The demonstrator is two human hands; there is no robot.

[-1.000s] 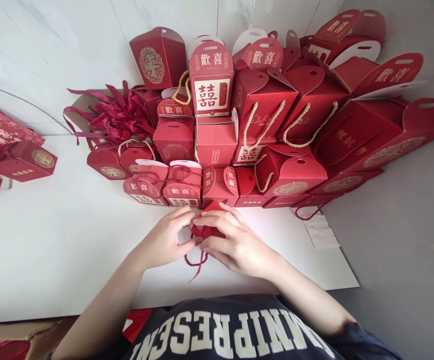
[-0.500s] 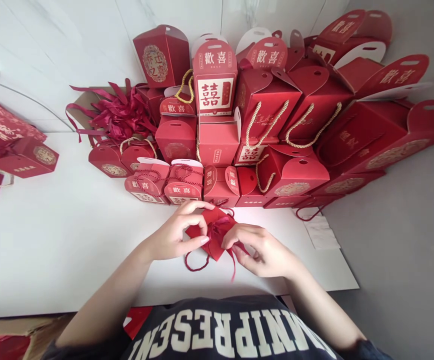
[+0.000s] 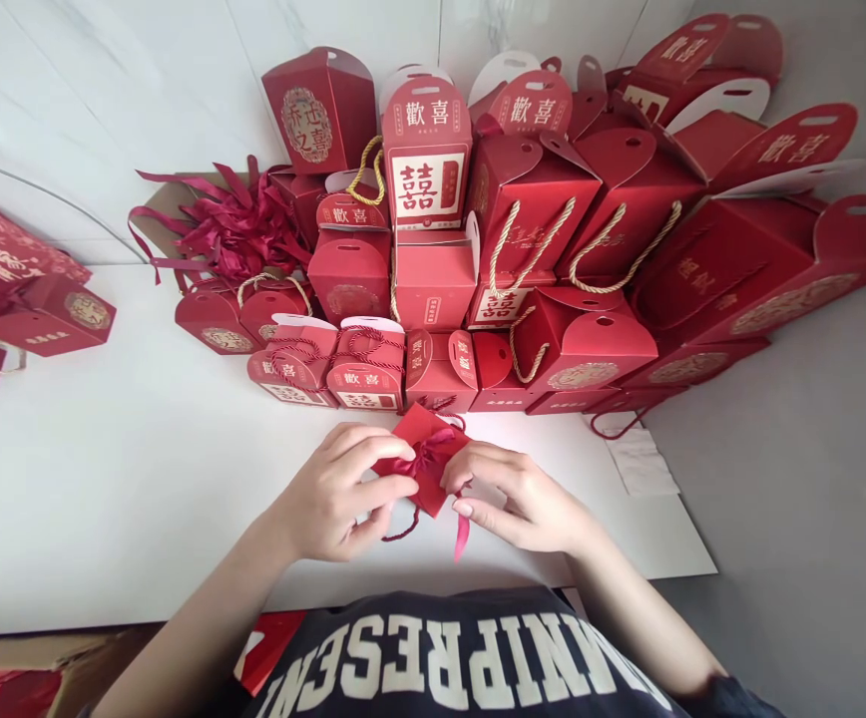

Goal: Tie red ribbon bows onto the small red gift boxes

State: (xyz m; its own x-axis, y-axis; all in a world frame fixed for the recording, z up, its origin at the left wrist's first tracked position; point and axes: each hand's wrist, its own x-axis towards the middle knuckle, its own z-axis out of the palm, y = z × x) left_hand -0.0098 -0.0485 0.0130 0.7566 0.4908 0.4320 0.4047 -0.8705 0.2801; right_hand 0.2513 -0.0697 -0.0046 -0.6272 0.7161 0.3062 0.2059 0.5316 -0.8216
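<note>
Red box (image 3: 428, 491), crimson ribbon bow (image 3: 425, 455) on top, fingers (image 3: 388, 489) either side

We count one left hand (image 3: 347, 489), one right hand (image 3: 515, 499), one red box (image 3: 433, 491) between them bearing one ribbon bow (image 3: 424, 457), and one table (image 3: 104, 519). Beyond, we count two cord-topped boxes (image 3: 364, 381) side by side and one heap of ribbons (image 3: 245, 234); the other boxes (image 3: 433, 284) overlap too much to number.

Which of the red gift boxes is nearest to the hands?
The small red box with a ribbon bow on top: it alone lies between the left hand and right hand.
</note>
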